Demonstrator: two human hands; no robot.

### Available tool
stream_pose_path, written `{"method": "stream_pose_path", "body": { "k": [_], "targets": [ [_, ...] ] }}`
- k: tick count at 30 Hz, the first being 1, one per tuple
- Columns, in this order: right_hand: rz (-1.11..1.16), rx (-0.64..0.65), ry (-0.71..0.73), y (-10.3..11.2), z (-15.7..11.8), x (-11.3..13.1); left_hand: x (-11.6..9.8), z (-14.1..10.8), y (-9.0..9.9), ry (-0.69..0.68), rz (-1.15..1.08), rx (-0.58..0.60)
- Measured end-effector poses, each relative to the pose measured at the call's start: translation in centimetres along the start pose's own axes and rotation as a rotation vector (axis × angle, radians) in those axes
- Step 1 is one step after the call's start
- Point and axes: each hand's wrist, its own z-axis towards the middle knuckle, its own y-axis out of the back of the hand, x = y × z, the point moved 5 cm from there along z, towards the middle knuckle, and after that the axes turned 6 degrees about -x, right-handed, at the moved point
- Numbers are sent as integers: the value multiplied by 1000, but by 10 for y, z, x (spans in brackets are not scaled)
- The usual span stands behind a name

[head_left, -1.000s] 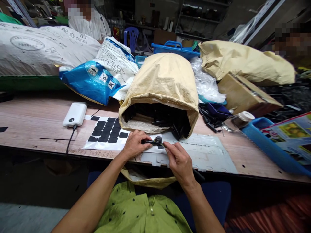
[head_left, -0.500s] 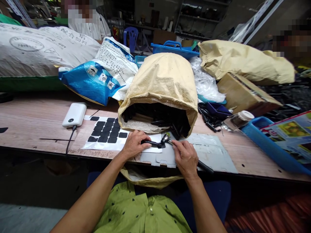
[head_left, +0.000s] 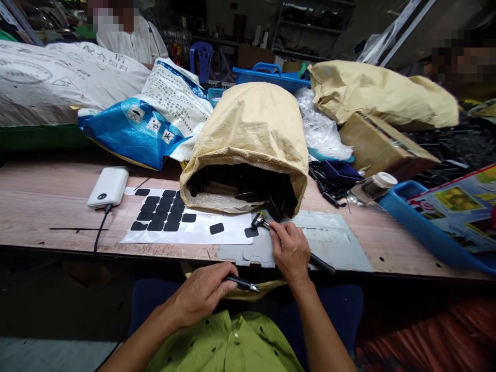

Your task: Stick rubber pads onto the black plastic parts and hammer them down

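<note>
My left hand (head_left: 205, 292) is closed round a slim black piece with a silver tip (head_left: 243, 283), held over my lap in front of the table edge. My right hand (head_left: 291, 250) grips a small hammer (head_left: 259, 220) by its shaft. Its metal head rests near a black rounded patch (head_left: 251, 233) on the edge of the white sheet (head_left: 201, 235), and its black grip sticks out below the hand. More black patches lie on the sheet to the left. A tan sack (head_left: 248, 124) lies behind, its mouth facing me, with many black pieces inside.
A white power bank (head_left: 109, 186) with a cable lies at the left. Grey board (head_left: 329, 237) covers the table under my right hand. To the right stand a clear jar (head_left: 374, 187) and a blue tray (head_left: 430, 227). Stuffed sacks line the back; a person sits behind them.
My left hand has drawn the black piece off the table, down towards my lap. The patch where it lay is uncovered. My right hand still holds the hammer in nearly the same place.
</note>
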Motion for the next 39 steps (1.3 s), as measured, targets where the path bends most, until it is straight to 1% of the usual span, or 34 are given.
{"method": "stream_pose_path", "body": {
  "k": [2,5,7,9,11,13,16,18,21,23,24,25,26,27,29,30,31,32,33,35,37,39],
  "targets": [
    [-9,-2,-4,0,0,0,12,-4,-13,69,39,10],
    [-22,0,-4,0,0,0,40,-7,-31,221,132,-14],
    [-23,2,-2,0,-1,0,60,-7,-40,349,233,-20],
    [-25,4,-5,0,-1,0,74,-6,-45,455,334,-5],
    [-26,4,-10,0,-1,0,81,-2,-48,507,395,18],
    [-24,2,-13,0,-1,0,82,1,-47,516,428,31],
    [-23,4,-10,0,-1,0,76,2,-43,488,448,50],
    [-25,6,-12,0,-1,0,64,0,-38,426,423,85],
    [-29,6,-18,-1,-2,-1,33,0,-21,286,334,139],
    [-30,7,-19,-1,-2,-1,7,6,-4,196,241,172],
    [-31,6,-19,-1,-2,-1,-5,14,6,152,183,176],
    [-33,7,-20,-1,-2,-1,-15,25,16,113,129,156],
    [-35,6,-21,-1,-2,-1,-23,39,29,79,93,92],
    [-37,5,-22,-1,-2,-1,-28,56,42,48,89,-24],
    [-34,5,-23,-1,-1,-1,-31,93,69,-2,157,-337],
    [-30,4,-22,0,-1,-1,-28,111,78,-12,208,-474],
    [-24,5,-21,0,-1,-1,-24,128,85,-11,259,-582],
    [-20,4,-20,0,-1,-1,-18,145,87,-3,318,-627],
    [-16,5,-21,0,-1,-1,-12,160,87,13,374,-630],
    [-10,4,-24,0,-1,-1,0,183,83,47,453,-584],
    [-8,4,-28,0,-2,-2,7,194,79,67,485,-543],
    [-9,7,-33,-1,-2,-2,8,191,79,60,493,-543]
  ]
}}
